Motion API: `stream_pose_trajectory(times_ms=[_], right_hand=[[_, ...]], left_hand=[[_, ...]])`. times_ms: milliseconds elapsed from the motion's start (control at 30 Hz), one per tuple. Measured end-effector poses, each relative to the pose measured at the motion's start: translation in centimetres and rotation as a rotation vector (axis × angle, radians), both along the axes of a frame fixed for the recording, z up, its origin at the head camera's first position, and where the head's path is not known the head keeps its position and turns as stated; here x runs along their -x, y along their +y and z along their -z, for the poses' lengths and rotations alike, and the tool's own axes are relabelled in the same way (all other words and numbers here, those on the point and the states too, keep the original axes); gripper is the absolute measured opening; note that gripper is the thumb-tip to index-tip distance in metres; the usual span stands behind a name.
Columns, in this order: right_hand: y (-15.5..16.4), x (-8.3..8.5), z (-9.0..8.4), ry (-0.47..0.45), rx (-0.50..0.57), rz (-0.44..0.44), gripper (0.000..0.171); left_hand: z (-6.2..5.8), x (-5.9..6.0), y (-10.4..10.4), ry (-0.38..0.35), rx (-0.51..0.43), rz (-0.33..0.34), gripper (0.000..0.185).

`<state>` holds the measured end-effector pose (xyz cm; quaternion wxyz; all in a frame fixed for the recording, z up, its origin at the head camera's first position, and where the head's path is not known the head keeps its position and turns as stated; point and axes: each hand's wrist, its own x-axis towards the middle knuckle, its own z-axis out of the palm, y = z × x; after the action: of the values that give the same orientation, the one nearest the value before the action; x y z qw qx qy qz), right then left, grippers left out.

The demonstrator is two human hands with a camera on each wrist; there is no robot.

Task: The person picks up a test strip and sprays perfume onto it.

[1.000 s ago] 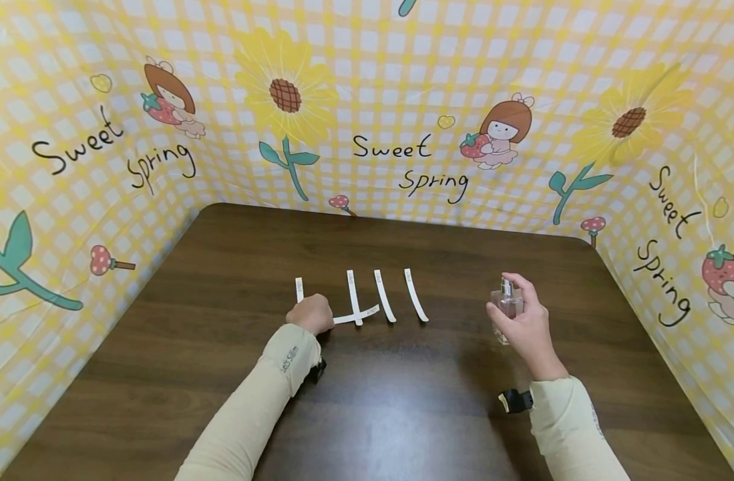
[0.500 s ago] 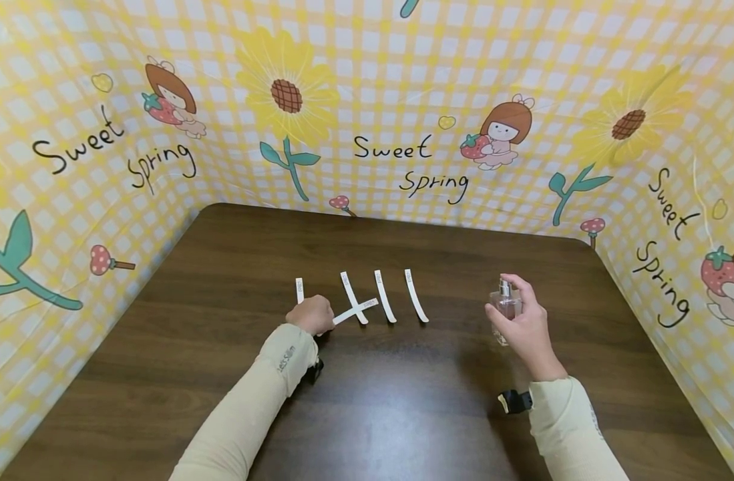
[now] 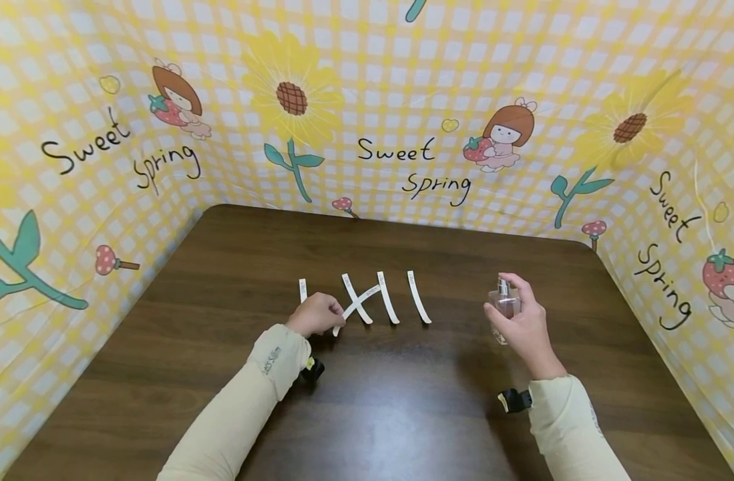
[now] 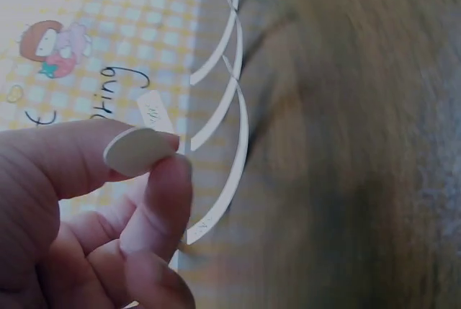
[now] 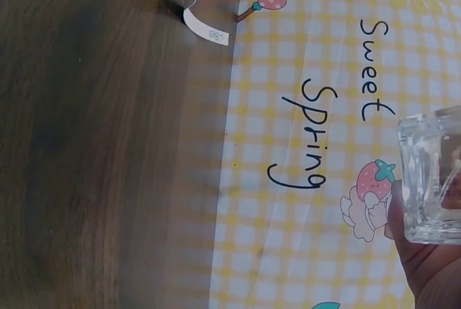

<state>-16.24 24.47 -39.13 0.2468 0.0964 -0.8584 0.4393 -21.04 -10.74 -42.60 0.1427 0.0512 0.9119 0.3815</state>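
My left hand (image 3: pixel 314 315) pinches a white paper test strip (image 3: pixel 369 292) near its lower end. This strip slants up to the right, overlapping one flat strip (image 3: pixel 346 283) and reaching another (image 3: pixel 389 304) in the head view. Seen from the left wrist, the pinched strip (image 4: pixel 137 152) bends between thumb and forefinger. Another strip (image 3: pixel 302 287) is partly hidden behind the left hand, and one more (image 3: pixel 419 298) lies farthest right in the row. My right hand (image 3: pixel 527 334) holds a clear glass perfume bottle (image 3: pixel 500 304) upright, forefinger on its silver spray top (image 3: pixel 503 284).
A dark brown wooden table (image 3: pixel 415 387) carries the strips. Yellow checked cloth (image 3: pixel 391 87) with flowers and lettering stands around its back and sides. A black wrist camera (image 3: pixel 515 401) sits below each hand.
The pinched strip has swung upward at its far end, and the left fingers have turned so their tips show. The strip it overlaps has tilted. The right hand and bottle stay nearly still.
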Motion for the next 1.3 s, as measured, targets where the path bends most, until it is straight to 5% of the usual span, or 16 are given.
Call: stream_pose_trajectory(times_ms=[333,533,1000,1300], right_hand=[[-1.1,0.1,0.1,-0.009,-0.015,-0.066,0.055],[-1.7,0.3,0.5,0.03,-0.021,-0.081,0.056],[-4.3,0.7,0.1,0.084,-0.153,-0.103,0.056],[-5.6,0.7,0.2,0.114,-0.212,-0.134,0.053]], left_hand=[[-1.1,-0.7,0.2,-0.031,-0.225,-0.09,0.005],[-1.8,-1.2,0.5,-0.087,-0.302,-0.051,0.007],[-4.1,-2.3,0.8,-0.109,-0.308,0.089,0.007],[-5.7,-2.7,0.3,-0.109,-0.26,0.113,0.005]])
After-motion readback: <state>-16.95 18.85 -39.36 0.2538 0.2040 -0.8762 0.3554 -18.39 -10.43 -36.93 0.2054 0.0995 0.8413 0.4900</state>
